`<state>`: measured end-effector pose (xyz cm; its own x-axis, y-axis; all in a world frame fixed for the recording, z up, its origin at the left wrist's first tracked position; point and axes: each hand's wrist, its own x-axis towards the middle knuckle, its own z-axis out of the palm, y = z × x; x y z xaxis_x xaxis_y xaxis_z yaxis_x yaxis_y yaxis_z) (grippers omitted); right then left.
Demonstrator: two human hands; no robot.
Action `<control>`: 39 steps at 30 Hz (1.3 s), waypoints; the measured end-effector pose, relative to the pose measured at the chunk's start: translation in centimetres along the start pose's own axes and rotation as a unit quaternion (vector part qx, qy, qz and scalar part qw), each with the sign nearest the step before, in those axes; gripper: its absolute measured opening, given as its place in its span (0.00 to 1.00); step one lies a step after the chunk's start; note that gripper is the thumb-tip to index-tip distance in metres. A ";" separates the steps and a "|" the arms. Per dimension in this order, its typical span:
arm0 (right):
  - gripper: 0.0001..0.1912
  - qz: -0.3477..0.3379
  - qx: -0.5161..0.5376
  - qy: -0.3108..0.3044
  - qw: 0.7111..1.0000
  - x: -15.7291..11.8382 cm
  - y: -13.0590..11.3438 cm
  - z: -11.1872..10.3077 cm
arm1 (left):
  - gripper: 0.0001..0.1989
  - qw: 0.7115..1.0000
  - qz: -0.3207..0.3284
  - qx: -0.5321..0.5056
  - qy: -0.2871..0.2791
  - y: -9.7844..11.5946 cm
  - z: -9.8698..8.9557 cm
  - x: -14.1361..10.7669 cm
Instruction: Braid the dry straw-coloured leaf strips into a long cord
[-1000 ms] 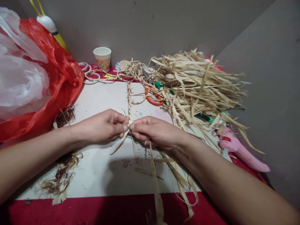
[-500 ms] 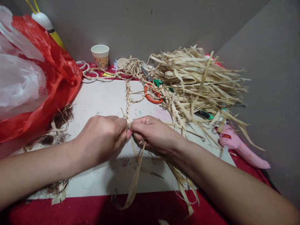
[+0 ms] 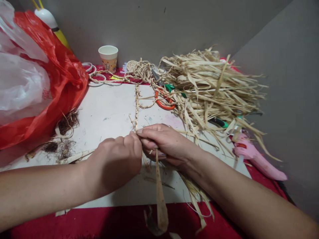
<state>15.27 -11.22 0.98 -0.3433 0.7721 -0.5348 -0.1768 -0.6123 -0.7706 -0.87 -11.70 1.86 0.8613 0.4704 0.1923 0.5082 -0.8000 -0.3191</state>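
Observation:
A narrow braid of straw-coloured fibre runs down the white board to my fingertips. My left hand is closed in a fist at the braid's lower end, its fingertips hidden. Touching it, my right hand pinches the same end between thumb and forefinger. One long flat strip hangs from under my right hand past the board's front edge. Short loose ends stick out on the braid's left side, just above my hands.
Dried strips are heaped at the back right, by orange-handled scissors and a pink glue gun. A paper cup stands at the back. Red and white plastic bags fill the left; brown fibres lie beside them.
My left hand has moved down and turned, its knuckles now beside my right fingertips. The hanging strip has swung right and hangs straighter. My right hand stays pinched at the braid.

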 end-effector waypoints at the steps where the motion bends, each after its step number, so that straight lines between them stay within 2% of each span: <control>1: 0.18 -0.003 -0.001 -0.005 1.000 0.0 0.0 0.0 | 0.17 1.000 0.000 0.016 -0.014 0.4 0.0 -0.1; 4: 0.17 -0.008 -0.005 -0.014 1.000 -0.1 0.1 0.0 | 0.19 0.998 -0.006 0.062 -0.029 1.3 0.0 -0.5; 7: 0.16 -0.003 -0.008 -0.012 1.000 -0.1 0.2 0.0 | 0.19 0.996 -0.010 0.088 -0.009 1.8 0.1 -0.7; 13: 0.16 -0.004 0.006 -0.014 1.000 0.0 0.3 0.2 | 0.19 0.997 -0.024 0.076 0.009 2.1 0.3 -1.0; 18: 0.18 -0.013 0.025 -0.012 1.000 0.0 0.4 0.4 | 0.20 0.998 -0.022 0.054 -0.018 1.9 -0.5 -1.0; 21: 0.14 -0.021 0.021 -0.001 1.000 0.1 0.4 0.3 | 0.17 1.000 0.018 -0.009 -0.009 1.7 -1.4 -1.2; 24: 0.10 -0.020 0.031 -0.001 0.999 0.1 0.2 0.1 | 0.13 0.989 0.062 -0.135 0.009 1.3 -2.3 -1.3; 26: 0.10 -0.017 0.029 -0.006 0.999 0.0 0.1 -0.1 | 0.12 0.971 0.041 -0.234 0.037 0.4 -2.6 -0.9; 27: 0.10 -0.016 0.026 -0.012 0.999 0.0 0.0 -0.2 | 0.12 0.958 -0.006 -0.280 0.061 -0.4 -2.7 -0.5; 28: 0.10 -0.017 0.023 -0.018 0.999 0.0 0.0 -0.3 | 0.10 0.929 -0.023 -0.360 0.082 -1.2 -2.6 0.0; 29: 0.10 -0.018 0.020 -0.023 0.999 0.0 0.0 -0.4 | 0.10 0.898 -0.077 -0.421 0.104 -2.1 -2.4 0.5; 30: 0.10 -0.019 0.018 -0.028 0.999 0.0 -0.1 -0.5 | 0.11 0.864 -0.169 -0.460 0.114 -3.1 -2.1 1.1; 31: 0.10 -0.019 0.015 -0.033 0.999 0.0 -0.1 -0.5 | 0.09 0.819 -0.249 -0.507 0.098 -3.9 -1.6 1.7; 32: 0.10 -0.019 0.011 -0.036 0.999 0.0 -0.1 -0.6 | 0.06 0.769 -0.296 -0.561 0.078 -4.6 -1.1 2.2; 33: 0.11 -0.018 0.005 -0.040 0.999 0.0 -0.2 -0.6 | 0.04 0.715 -0.328 -0.617 0.025 -5.0 -0.5 2.6; 36: 0.11 -0.016 -0.002 -0.055 0.998 0.0 -0.4 -0.7 | 0.06 0.533 -0.313 -0.767 -0.174 -5.2 1.0 3.3; 37: 0.11 -0.014 -0.005 -0.061 0.998 0.0 -0.4 -0.7 | 0.07 0.486 -0.306 -0.790 -0.215 -5.0 1.3 3.3; 38: 0.12 -0.012 -0.008 -0.066 0.998 0.0 -0.5 -0.8 | 0.08 0.453 -0.303 -0.803 -0.240 -4.7 1.5 3.2; 39: 0.12 -0.012 -0.012 -0.068 0.998 0.0 -0.5 -0.8 | 0.08 0.434 -0.305 -0.809 -0.252 -4.4 1.6 3.1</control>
<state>16.09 -10.75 1.05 -0.4623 0.7545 -0.4658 -0.1646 -0.5892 -0.7910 -0.41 -6.11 2.38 0.6664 0.4751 -0.5746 0.3250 0.5085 0.7974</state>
